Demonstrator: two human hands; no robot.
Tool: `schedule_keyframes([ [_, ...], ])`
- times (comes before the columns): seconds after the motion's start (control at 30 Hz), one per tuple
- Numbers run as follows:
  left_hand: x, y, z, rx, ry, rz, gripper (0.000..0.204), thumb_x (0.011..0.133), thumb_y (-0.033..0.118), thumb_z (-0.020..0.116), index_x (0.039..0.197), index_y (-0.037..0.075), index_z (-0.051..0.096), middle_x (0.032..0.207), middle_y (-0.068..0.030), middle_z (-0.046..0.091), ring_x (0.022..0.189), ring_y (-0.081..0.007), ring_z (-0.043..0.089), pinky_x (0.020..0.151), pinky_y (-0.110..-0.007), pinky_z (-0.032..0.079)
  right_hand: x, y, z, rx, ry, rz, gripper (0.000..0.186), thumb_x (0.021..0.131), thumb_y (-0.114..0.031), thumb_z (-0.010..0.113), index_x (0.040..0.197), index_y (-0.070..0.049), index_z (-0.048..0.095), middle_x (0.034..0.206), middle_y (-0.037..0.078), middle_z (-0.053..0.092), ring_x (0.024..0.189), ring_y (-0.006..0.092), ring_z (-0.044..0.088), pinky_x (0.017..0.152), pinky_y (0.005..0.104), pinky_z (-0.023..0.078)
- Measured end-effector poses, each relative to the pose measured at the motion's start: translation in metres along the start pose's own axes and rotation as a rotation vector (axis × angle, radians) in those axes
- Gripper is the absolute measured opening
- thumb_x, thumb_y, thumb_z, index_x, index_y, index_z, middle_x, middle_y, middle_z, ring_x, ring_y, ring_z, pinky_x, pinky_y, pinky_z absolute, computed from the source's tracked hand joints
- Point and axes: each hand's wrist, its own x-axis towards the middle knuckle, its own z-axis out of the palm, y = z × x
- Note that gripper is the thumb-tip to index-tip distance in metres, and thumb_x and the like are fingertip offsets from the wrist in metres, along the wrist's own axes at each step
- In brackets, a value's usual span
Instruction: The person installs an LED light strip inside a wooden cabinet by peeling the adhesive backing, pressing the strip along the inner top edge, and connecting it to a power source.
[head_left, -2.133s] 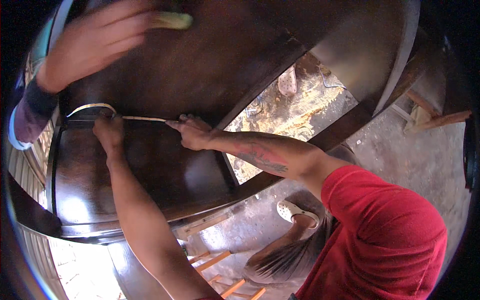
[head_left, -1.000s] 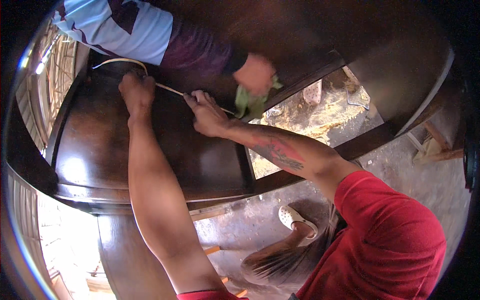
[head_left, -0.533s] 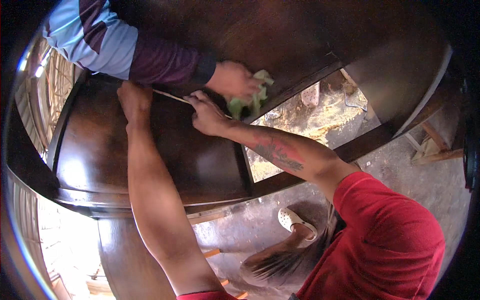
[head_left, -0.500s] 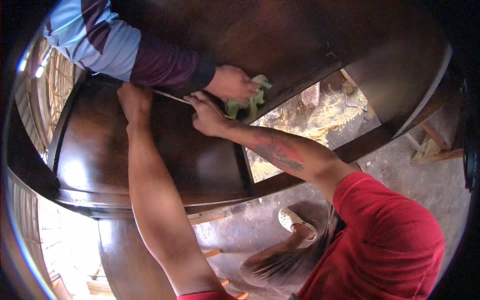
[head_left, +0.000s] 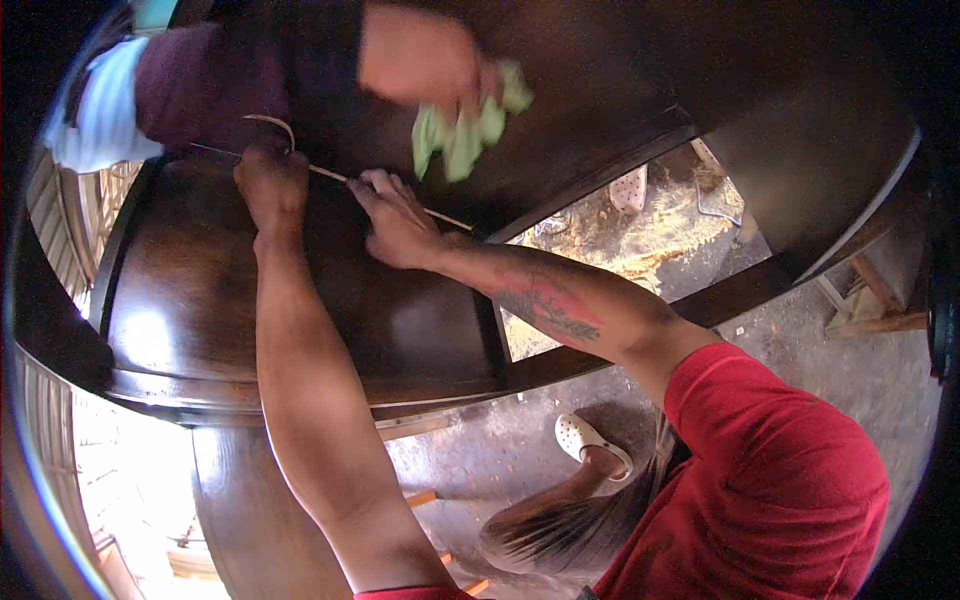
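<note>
A thin pale strip (head_left: 448,218) runs along the seam between two dark, glossy wooden panels. My left hand (head_left: 272,195) is closed on the strip near its left part, where a loose length curls up above my knuckles. Farther right, my right hand (head_left: 400,225) has its fingers bent and pressed together on the same strip; the strip shows again beyond them. Below my hands lies the curved wooden panel (head_left: 210,290). A co-worker's hand (head_left: 425,60), blurred by motion, holds a crumpled green cloth (head_left: 460,140) above the far panel (head_left: 590,70).
An opening in the wooden furniture, right of my hands, shows a littered floor (head_left: 650,240) and a pink perforated shoe (head_left: 628,190). A wooden rim (head_left: 560,372) borders the near side. My foot in a white clog (head_left: 580,437) rests on the floor below.
The co-worker's hand and green cloth have lifted away from the seam, up the far panel. My right hand has slid slightly left along the strip. More of the strip and its curled length now show.
</note>
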Motion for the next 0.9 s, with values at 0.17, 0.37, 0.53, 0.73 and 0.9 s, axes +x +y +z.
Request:
schedule_keyframes([
  [0.17,-0.001,0.014,-0.012,0.092,-0.142,-0.124,0.024,0.072,0.006,0.062,0.093,-0.003,0.069,0.093,-0.0300,0.066,0.097,-0.0462,0.062,0.085,-0.051,0.048,0.009,-0.001,-0.002,0.114,-0.039,0.059,0.068,0.070,0.001,0.060,0.136,0.004,0.045,0.133,0.022,0.044,0.123,0.0399,0.043,0.105,0.0449,0.038],
  [0.37,-0.002,0.007,-0.013,0.053,-0.125,-0.123,0.021,0.074,0.007,0.060,0.089,-0.003,0.070,0.094,-0.0305,0.065,0.097,-0.0459,0.062,0.087,-0.051,0.048,0.006,-0.017,-0.002,0.018,-0.045,0.078,0.065,0.072,0.003,0.058,0.136,0.004,0.046,0.134,0.022,0.044,0.123,0.0392,0.043,0.105,0.0446,0.037],
  [0.53,0.003,0.025,-0.018,0.088,-0.162,-0.168,0.024,0.078,0.007,0.061,0.099,0.000,0.071,0.098,-0.0290,0.066,0.098,-0.0437,0.063,0.088,-0.049,0.049,0.016,-0.012,-0.017,-0.016,-0.086,0.079,0.064,0.073,0.002,0.057,0.136,0.005,0.045,0.132,0.022,0.044,0.121,0.0388,0.043,0.103,0.0444,0.037],
  [0.73,-0.001,-0.001,-0.021,0.199,-0.142,-0.099,0.027,0.075,0.004,0.061,0.100,0.002,0.072,0.097,-0.0266,0.067,0.098,-0.0403,0.066,0.088,-0.047,0.051,0.022,-0.029,-0.019,-0.001,-0.307,0.188,0.064,0.074,0.004,0.054,0.137,0.009,0.041,0.127,0.022,0.046,0.120,0.0391,0.044,0.105,0.0452,0.038],
  [0.9,0.012,0.010,-0.022,0.100,-0.070,-0.114,0.025,0.074,0.004,0.061,0.096,0.003,0.072,0.095,-0.0261,0.068,0.096,-0.0412,0.065,0.085,-0.047,0.052,0.034,-0.024,0.001,0.103,0.074,-0.094,0.062,0.075,0.005,0.051,0.136,0.010,0.042,0.133,0.024,0.044,0.126,0.0397,0.042,0.108,0.0431,0.036],
])
